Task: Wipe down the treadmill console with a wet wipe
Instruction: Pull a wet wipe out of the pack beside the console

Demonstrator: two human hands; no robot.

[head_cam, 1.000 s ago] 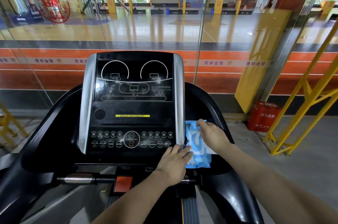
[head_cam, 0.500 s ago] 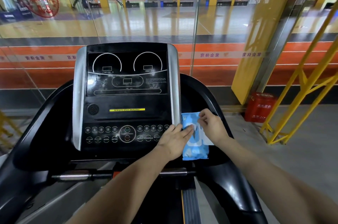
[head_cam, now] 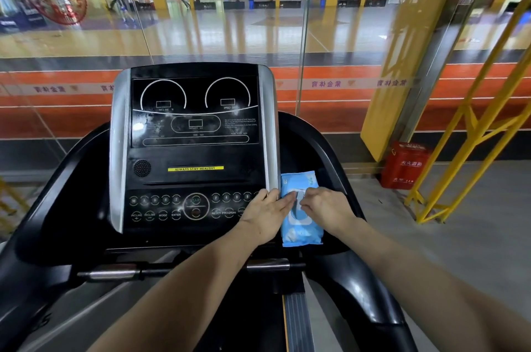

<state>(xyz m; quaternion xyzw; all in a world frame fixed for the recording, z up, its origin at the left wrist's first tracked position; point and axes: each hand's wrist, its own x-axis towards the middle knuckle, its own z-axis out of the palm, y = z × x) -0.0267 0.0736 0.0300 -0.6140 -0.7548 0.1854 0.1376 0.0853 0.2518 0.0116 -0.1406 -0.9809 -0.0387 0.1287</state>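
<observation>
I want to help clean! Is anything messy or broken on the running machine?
Nothing looks broken. The console screen has pale smudges, mostly at its left side, so it looks dirty. The blue wipes pack lies flat beside it, with the left hand and right hand on it.

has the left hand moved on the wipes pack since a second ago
Yes. The left hand has slid up along the wet wipes pack, from near its lower end toward its middle flap, beside the console's silver side trim.
</observation>
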